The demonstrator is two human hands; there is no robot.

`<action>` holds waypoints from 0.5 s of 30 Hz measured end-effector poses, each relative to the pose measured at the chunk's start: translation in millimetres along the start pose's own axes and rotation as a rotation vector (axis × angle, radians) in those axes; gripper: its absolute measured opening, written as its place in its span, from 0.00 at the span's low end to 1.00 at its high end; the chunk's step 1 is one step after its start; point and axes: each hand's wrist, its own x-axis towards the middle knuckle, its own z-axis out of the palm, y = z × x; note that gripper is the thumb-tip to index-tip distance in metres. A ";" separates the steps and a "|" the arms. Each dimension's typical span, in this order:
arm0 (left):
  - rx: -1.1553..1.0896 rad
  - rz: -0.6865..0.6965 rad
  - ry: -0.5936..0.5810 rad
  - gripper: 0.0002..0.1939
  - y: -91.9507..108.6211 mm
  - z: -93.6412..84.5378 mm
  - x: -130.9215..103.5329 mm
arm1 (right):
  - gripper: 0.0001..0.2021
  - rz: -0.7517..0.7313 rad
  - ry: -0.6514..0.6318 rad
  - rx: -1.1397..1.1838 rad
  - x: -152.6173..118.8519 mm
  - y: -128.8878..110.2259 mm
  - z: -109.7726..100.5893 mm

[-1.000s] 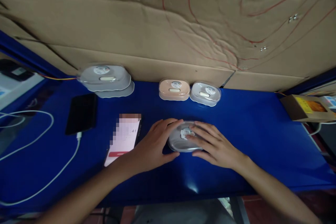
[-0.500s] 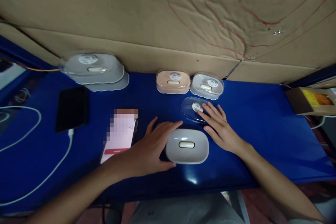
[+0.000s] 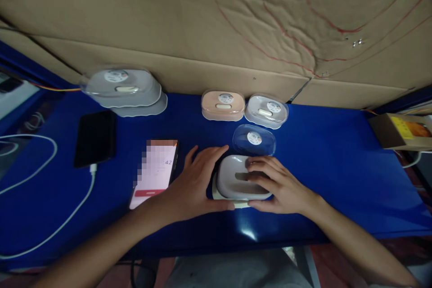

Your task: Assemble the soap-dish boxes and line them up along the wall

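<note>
Both hands clasp the grey case (image 3: 236, 180) on the blue table (image 3: 324, 166): my left hand (image 3: 192, 189) and right hand (image 3: 280, 184); creased cardboard (image 3: 216, 22) walls the back

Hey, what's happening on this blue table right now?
A person has both hands on a grey case near the table's front edge: the left hand steadies its left side, and the right hand lies over its top. A clear lid lies just behind it. Further back stand a peach case and another grey one, both under clear lids. A lit phone lies left of the hands.
</note>
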 end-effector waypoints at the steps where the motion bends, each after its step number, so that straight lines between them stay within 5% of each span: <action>1: 0.038 -0.031 -0.007 0.60 -1.0 1.2 0.2 | 0.19 0.008 0.016 -0.011 -0.5 1.3 -2.2; 8: 0.064 -0.016 -0.208 0.26 5.4 -0.5 -7.3 | 0.22 0.028 0.040 -0.117 -2.4 7.7 -13.7; 15: -0.183 -0.023 -0.355 0.18 17.5 -27.8 -11.7 | 0.32 0.025 -0.060 -0.180 -4.4 8.8 -3.4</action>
